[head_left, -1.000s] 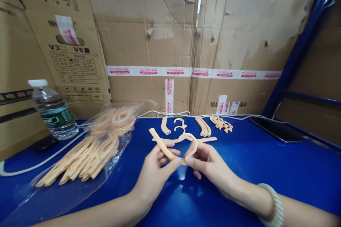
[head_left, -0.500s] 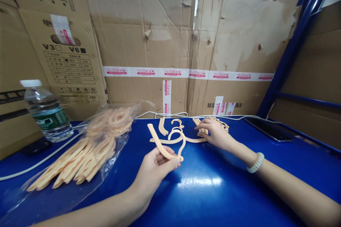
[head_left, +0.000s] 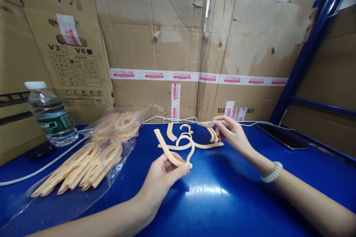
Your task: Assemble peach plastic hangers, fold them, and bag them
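My left hand (head_left: 168,174) pinches a partly assembled hanger (head_left: 169,152), one cream arm joined to a curved hook, near its joint. Above the table at the right, my right hand (head_left: 232,133) grips a single cream hanger arm (head_left: 206,124) by its end. Behind the left hand's piece lies an assembled hanger (head_left: 207,146), its hook pointing to the back. A pair of loose curved arms (head_left: 171,132) rests left of that hook. More loose arms (head_left: 213,135) lie just beside my right fingers.
A clear plastic bag (head_left: 111,170) of hanger parts lies at the left, by a water bottle (head_left: 51,114) and a black object (head_left: 40,151). A phone (head_left: 280,136) lies at the right. White cable (head_left: 152,119) runs along the cardboard wall (head_left: 155,52).
My right hand has lifted one hanger arm from the loose parts at the right and drawn slightly right. My left hand keeps its hold, nearly still.
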A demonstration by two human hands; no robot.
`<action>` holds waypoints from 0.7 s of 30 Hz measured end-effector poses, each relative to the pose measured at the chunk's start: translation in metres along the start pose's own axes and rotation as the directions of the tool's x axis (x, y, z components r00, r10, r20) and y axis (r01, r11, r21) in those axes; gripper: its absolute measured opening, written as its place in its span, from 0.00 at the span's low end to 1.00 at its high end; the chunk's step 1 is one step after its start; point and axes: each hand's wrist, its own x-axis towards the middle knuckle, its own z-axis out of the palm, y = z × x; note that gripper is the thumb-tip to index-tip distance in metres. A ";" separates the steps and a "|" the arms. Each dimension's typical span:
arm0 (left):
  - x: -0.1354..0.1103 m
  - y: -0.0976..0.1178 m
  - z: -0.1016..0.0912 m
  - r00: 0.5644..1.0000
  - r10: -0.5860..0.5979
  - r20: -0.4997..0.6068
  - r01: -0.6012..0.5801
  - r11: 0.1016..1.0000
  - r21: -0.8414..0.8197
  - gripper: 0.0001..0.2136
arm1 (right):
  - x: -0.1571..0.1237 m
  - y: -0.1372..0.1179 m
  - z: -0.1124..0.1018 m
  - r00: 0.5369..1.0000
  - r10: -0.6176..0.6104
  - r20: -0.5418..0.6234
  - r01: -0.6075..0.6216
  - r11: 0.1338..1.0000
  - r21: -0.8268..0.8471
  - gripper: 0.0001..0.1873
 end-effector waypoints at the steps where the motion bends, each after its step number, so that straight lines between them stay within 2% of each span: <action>1: 0.000 0.000 0.000 1.000 0.001 0.001 -0.001 1.000 -0.003 0.13 | -0.005 -0.008 0.001 0.997 0.083 -0.001 -0.082 0.984 0.160 0.16; 3: 0.000 -0.001 0.000 1.000 0.006 0.005 -0.006 1.000 -0.008 0.13 | -0.014 -0.023 0.006 0.968 0.246 0.051 -0.243 0.862 0.445 0.19; 5: 0.000 -0.001 0.000 1.000 0.015 0.011 -0.015 1.000 -0.015 0.13 | -0.022 -0.033 0.014 0.927 0.359 0.113 -0.353 0.726 0.590 0.21; 9: 0.002 -0.003 0.000 0.999 0.033 0.018 -0.032 0.999 -0.035 0.14 | -0.033 -0.038 0.031 0.868 0.474 0.148 -0.423 0.549 0.721 0.17; 12: 0.002 -0.004 0.000 0.999 0.037 0.013 -0.037 0.998 -0.050 0.15 | -0.039 -0.037 0.040 0.841 0.480 0.250 -0.483 0.456 0.748 0.18; 14: 0.002 -0.004 0.000 0.999 0.046 0.013 -0.045 0.997 -0.060 0.16 | -0.044 -0.036 0.045 0.825 0.441 0.353 -0.545 0.453 0.706 0.20; 17: 0.000 -0.004 0.000 0.999 0.044 0.011 -0.043 0.997 -0.070 0.17 | -0.051 -0.037 0.049 0.791 0.373 0.485 -0.611 0.505 0.609 0.18; 21: 0.000 -0.003 -0.001 0.999 0.040 0.021 -0.038 0.996 -0.077 0.17 | -0.057 -0.038 0.052 0.787 0.335 0.518 -0.611 0.542 0.577 0.16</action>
